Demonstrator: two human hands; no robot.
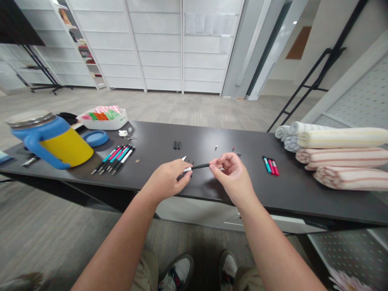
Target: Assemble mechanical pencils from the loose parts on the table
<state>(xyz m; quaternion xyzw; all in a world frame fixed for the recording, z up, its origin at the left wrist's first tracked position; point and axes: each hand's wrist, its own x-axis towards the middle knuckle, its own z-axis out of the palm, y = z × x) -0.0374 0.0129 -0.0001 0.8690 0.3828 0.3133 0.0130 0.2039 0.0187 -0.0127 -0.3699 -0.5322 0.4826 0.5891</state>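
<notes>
One yellow-and-blue jug [57, 141] sits far left of the black pen [198, 166] I'm holding just above the dark table [303, 194]. Row of pens [115, 158] left of it, nearer the jug. My left hand [168, 180] has fingers closed on the black pen's left end. My right hand [232, 173] pinches its right end, fingertips closed. Three caps [270, 165] right of it, rolled towels [339, 155] far right.
</notes>
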